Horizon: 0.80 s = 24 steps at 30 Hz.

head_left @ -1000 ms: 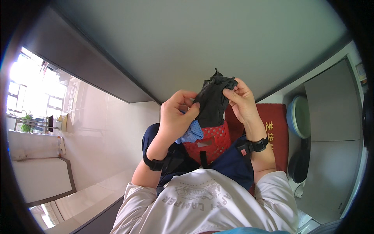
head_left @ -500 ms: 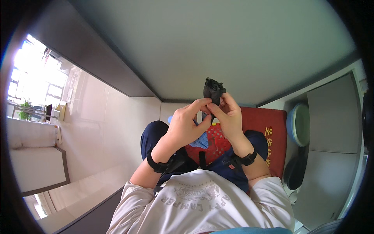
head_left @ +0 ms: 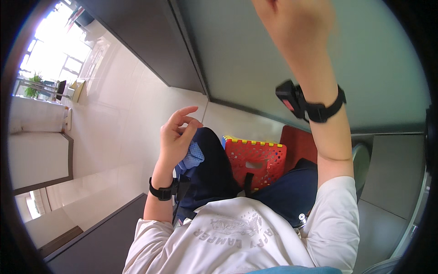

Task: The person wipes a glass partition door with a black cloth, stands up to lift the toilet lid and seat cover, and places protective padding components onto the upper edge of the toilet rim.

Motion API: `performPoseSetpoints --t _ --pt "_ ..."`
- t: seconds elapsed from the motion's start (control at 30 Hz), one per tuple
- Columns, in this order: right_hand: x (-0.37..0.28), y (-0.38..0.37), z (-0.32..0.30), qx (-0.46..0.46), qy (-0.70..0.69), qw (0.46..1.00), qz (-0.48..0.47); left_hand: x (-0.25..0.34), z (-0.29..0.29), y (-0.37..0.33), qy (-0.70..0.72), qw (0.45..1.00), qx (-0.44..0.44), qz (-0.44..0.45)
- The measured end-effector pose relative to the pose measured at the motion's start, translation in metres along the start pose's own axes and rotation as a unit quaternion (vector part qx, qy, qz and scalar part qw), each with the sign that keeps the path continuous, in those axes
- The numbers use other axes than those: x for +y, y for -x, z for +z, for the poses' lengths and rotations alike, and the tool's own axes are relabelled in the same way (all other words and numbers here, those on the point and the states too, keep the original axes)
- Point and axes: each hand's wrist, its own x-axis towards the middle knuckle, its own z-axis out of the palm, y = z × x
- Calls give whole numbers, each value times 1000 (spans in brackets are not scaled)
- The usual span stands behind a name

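Above the lap, no more joined hands: half a second ago both pinched a small dark cloth between them, now apart, and the dark cloth gone from sight. View also swung, with more pale floor [head_left: 118,118] showing at left.

Right hand [head_left: 296,20] raised high toward the top edge, forearm upright, black wrist strap [head_left: 319,108] with a small dark device [head_left: 288,97] on its side; only the back and heel of the hand visible, fingers cut off by the frame, so cannot tell whether clenched or holding anything.

Left hand [head_left: 175,137] lower, at the left knee, palm turned inward, fingers loosely curled and spread, released, gripping nothing; black band [head_left: 160,192] on the wrist. Just beside and under its fingers, a blue dotted cloth [head_left: 191,157] lying on the dark trouser leg [head_left: 214,169], seemingly touching the hand.

Between the knees, a red plastic basket [head_left: 255,162] with a latticed wall and yellow-edged rim; contents hidden. White printed shirt [head_left: 237,242] across the lower part of the view.
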Motion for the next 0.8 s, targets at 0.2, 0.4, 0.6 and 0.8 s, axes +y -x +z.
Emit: performPoseSetpoints --t 0.2,0.4,0.6,0.8 --pt "-31 29 54 -58 124 989 51 -13 -26 8 0 998 57 -23" --pt "-53 162 114 -104 156 982 -16 -32 -43 0 -6 995 96 -29" --pt "-90 282 163 -260 76 962 -45 -45 -57 3 -18 994 98 -49" --pt "-107 352 196 -316 -17 948 -41 -62 -81 2 -40 993 114 -5"
